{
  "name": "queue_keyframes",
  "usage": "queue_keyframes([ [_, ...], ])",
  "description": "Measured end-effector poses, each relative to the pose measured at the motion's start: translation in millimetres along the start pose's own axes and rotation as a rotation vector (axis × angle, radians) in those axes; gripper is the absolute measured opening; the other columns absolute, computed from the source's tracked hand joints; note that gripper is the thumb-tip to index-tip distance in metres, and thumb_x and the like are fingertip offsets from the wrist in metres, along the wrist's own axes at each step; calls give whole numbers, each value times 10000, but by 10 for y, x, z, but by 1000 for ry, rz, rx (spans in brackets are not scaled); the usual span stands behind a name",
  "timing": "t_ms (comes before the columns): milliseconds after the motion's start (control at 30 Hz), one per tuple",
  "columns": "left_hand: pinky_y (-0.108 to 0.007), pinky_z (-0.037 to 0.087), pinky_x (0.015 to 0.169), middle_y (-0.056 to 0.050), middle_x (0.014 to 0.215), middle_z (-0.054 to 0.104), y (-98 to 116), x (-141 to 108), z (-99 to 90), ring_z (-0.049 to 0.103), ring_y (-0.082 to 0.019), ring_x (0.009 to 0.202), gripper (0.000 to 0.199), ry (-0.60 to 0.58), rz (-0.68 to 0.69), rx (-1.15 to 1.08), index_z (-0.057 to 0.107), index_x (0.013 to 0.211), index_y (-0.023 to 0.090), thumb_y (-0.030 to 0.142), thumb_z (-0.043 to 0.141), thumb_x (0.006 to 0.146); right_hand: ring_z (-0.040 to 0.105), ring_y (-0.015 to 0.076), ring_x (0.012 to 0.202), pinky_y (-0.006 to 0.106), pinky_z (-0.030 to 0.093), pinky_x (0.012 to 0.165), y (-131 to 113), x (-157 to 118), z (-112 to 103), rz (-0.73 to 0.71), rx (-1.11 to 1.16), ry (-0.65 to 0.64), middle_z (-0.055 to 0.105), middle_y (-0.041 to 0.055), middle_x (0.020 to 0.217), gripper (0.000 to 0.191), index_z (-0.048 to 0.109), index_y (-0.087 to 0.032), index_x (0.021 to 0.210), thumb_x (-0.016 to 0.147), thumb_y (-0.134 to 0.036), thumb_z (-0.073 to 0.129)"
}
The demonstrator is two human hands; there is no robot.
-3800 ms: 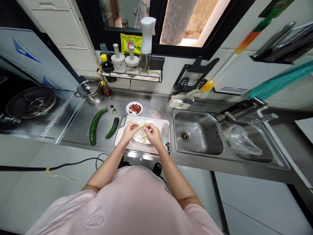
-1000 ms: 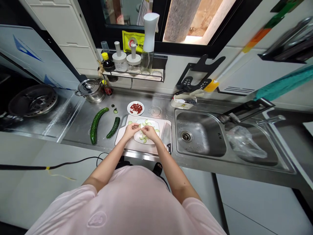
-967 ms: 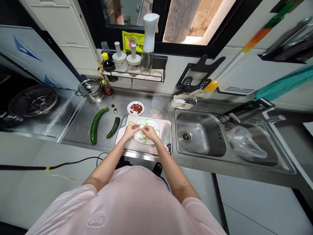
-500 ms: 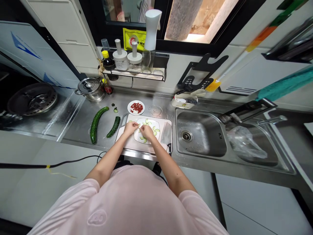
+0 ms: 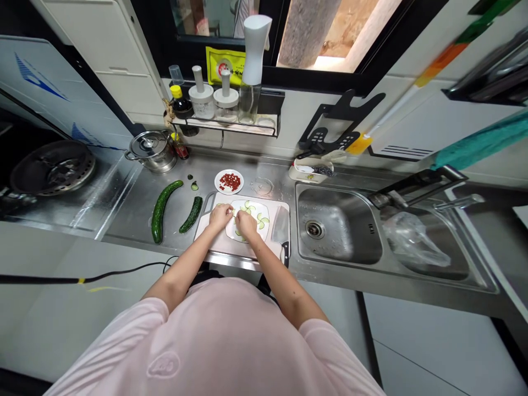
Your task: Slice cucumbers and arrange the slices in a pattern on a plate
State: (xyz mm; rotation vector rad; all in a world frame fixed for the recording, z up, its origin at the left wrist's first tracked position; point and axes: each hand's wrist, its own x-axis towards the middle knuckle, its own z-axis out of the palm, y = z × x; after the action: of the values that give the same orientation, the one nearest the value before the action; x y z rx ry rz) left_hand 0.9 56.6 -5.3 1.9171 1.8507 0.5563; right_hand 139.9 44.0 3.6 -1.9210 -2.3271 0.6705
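Green-edged cucumber slices [image 5: 263, 220] lie in curved patterns on a white squarish plate [image 5: 250, 237], which rests on a pale cutting board [image 5: 216, 243]. Over the plate's left edge is my left hand [image 5: 220, 215], fingers closed in a pinch; what it holds is too small to name. My right hand [image 5: 246, 224] is closed above the plate's middle, its fingertips hidden from view. A knife [image 5: 281, 225] lies on the board's right side. Left of the board are a cut cucumber [image 5: 191, 214] and a long whole one [image 5: 162, 211]. Behind it sits a round plate of red pieces [image 5: 229, 181].
A steel pot [image 5: 153, 151] stands at the back left, with a black pan [image 5: 53, 166] farther left. To the right is a sink [image 5: 339, 225]. A rack [image 5: 231, 127] of jars and bottles hangs behind the counter. Cucumber scraps [image 5: 194, 186] lie near the pot.
My right hand has turned slightly and shifted a little left and down over the plate. My left hand has moved very slightly. The cucumbers and plates stay in place.
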Motion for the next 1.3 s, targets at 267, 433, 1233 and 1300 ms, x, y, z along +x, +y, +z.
queue_keyframes([
  [267, -291, 386, 801, -53, 773, 603, -30, -11, 14, 532, -198, 853, 165, -23, 32, 17, 680, 891, 206, 239, 557, 785, 535, 181, 948, 258, 372, 730, -23, -59, 26, -68, -64, -12, 589, 83, 1061, 303, 526, -212, 1128, 967, -268, 275],
  [433, -291, 386, 799, -54, 773, 595, -38, -5, 15, 528, -197, 849, 169, -26, 34, 28, 682, 903, 209, 251, 558, 797, 524, 194, 963, 273, 383, 755, -29, -80, 31, -98, -116, -26, 578, 93, 1058, 339, 531, -216, 1148, 975, -288, 248],
  [1233, -280, 377, 762, -49, 782, 560, -23, -36, 23, 504, -197, 851, 184, -15, 26, 24, 675, 935, 217, 256, 575, 787, 534, 187, 933, 269, 387, 754, -43, -83, 59, -82, -96, -13, 588, 90, 1033, 338, 550, -213, 1158, 966, -288, 282],
  [1300, -283, 378, 764, -50, 787, 561, -12, -40, 17, 505, -199, 857, 186, -15, 28, 27, 674, 941, 218, 260, 575, 789, 538, 188, 924, 270, 387, 747, -30, -90, 53, -81, -99, -7, 589, 90, 1019, 351, 567, -210, 1131, 968, -300, 270],
])
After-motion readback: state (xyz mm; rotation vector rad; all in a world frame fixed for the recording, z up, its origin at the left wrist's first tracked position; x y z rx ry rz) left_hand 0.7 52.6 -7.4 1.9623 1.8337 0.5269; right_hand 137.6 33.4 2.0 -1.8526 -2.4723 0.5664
